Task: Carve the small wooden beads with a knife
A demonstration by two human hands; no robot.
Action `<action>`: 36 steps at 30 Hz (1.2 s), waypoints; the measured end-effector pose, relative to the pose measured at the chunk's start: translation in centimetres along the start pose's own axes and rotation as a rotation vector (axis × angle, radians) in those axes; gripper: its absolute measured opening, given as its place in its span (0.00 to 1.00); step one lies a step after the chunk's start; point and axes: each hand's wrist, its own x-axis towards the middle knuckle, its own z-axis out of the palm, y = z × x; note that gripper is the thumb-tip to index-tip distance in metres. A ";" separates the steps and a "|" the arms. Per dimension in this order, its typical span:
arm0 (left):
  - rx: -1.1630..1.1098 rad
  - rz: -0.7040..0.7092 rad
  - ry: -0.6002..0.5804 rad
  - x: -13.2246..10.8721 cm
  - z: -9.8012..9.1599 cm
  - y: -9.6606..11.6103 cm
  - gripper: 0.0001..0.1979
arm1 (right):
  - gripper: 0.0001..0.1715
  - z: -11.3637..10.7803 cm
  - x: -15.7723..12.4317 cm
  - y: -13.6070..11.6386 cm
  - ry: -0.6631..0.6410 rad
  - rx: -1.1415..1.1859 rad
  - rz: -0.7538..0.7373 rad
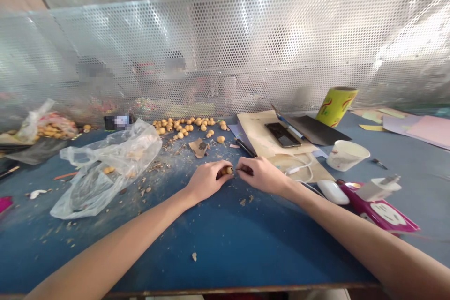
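Observation:
Both my hands meet low over the middle of the blue table (225,229). My left hand (207,180) is closed round a small round tan ball (229,170), part of which shows between thumb and fingers. Just to its right, the fingers of my right hand (260,173) are pinched on a thin dark object, its tip pointing toward the ball; most of it is hidden, so its kind cannot be told. Similar tan balls (190,126) lie loose farther back. A black pen or marker (245,147) rests just beyond my right hand.
A crumpled clear plastic bag (105,173) lies left, with crumbs around it. On the right are brown paper (260,124), a phone (282,134), a white cup (347,155), a yellow cylinder (335,107), a white case (333,192) and a magenta power strip (390,215). Perforated metal panel (225,47) stands behind.

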 end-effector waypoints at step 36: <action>0.162 0.074 -0.090 0.6 -0.9 -0.4 0.14 | 0.08 -0.7 0.2 0.6 -0.059 -0.233 -0.207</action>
